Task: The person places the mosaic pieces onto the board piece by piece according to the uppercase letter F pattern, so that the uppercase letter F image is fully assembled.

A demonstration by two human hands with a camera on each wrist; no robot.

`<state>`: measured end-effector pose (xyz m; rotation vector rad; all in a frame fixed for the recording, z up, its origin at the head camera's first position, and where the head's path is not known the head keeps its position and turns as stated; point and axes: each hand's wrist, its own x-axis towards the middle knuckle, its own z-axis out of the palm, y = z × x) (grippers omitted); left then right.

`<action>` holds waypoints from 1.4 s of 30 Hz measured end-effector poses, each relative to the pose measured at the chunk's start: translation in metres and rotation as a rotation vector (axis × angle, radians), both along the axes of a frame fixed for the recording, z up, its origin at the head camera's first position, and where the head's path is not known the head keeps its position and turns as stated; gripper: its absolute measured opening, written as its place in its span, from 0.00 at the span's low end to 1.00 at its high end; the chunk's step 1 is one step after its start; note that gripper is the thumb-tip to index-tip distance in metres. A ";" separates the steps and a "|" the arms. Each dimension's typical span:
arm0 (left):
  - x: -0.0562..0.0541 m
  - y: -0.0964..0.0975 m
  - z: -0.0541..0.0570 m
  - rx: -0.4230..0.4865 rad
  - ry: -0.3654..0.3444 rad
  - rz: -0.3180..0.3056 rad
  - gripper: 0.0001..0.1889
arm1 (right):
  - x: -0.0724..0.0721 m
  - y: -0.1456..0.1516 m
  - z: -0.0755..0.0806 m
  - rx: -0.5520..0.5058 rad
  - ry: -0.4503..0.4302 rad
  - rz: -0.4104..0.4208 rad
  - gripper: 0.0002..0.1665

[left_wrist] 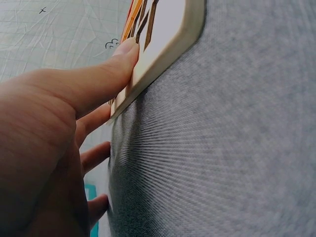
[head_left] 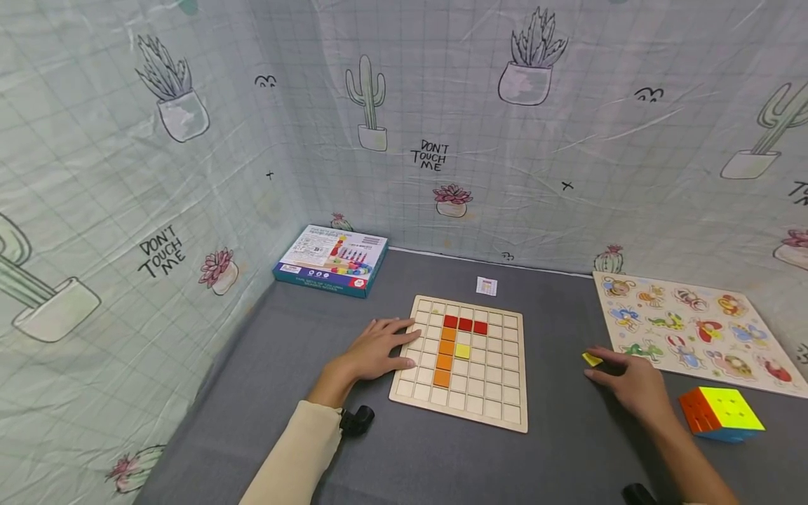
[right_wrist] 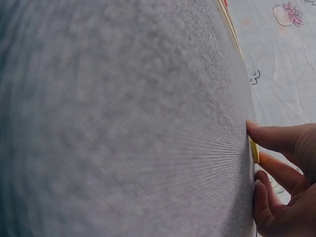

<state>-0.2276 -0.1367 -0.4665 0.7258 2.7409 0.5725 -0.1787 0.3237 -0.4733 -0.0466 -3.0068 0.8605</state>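
A square wooden grid board (head_left: 486, 410) lies on the grey cloth. Red tiles (head_left: 465, 325) form a short row on it, orange tiles (head_left: 445, 362) run down a column, and one yellow tile (head_left: 462, 351) sits beside that column. My left hand (head_left: 371, 348) rests at the board's left edge, fingers spread; in the left wrist view the thumb (left_wrist: 121, 61) touches the board's rim. Off to the right, my right hand (head_left: 634, 384) pinches another yellow tile (head_left: 591, 359) between thumb and index finger, low over the cloth. The right wrist view shows only a sliver of that tile (right_wrist: 254, 151).
Behind the board lies a small printed card (head_left: 487, 286). A boxed game (head_left: 331, 259) is at the back left. An insect picture board (head_left: 701, 322) and a puzzle cube (head_left: 722, 414) lie to the right. A patterned curtain (head_left: 404, 168) borders the back and left.
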 end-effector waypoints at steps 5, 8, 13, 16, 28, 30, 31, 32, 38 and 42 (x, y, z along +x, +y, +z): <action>-0.001 0.000 -0.001 0.001 -0.005 0.006 0.34 | -0.001 -0.001 -0.003 -0.008 0.046 -0.029 0.26; -0.002 0.000 -0.002 -0.006 -0.001 0.005 0.34 | -0.002 -0.002 -0.003 -0.005 0.051 -0.042 0.25; -0.002 0.000 -0.001 -0.012 -0.006 0.002 0.33 | -0.002 -0.003 -0.003 -0.006 0.035 -0.045 0.22; -0.001 0.000 -0.001 -0.009 -0.008 0.001 0.33 | -0.002 -0.004 -0.003 -0.007 0.035 -0.042 0.21; -0.001 0.000 -0.002 -0.015 -0.008 0.002 0.34 | 0.003 -0.012 0.006 -0.013 0.024 0.023 0.18; -0.001 0.000 -0.002 -0.009 -0.005 0.000 0.33 | 0.004 -0.015 0.008 -0.017 0.023 0.027 0.18; -0.002 0.000 -0.003 -0.006 -0.003 -0.001 0.33 | 0.004 -0.017 0.009 -0.021 0.023 0.027 0.18; -0.002 0.000 -0.003 -0.007 -0.004 -0.001 0.33 | 0.005 -0.018 0.010 -0.022 0.026 0.025 0.18; -0.002 -0.001 -0.004 -0.003 -0.001 -0.002 0.33 | 0.007 -0.031 0.018 -0.067 0.014 0.013 0.18; -0.001 -0.001 -0.004 0.002 0.004 -0.007 0.33 | 0.008 -0.040 0.024 -0.131 -0.050 -0.008 0.20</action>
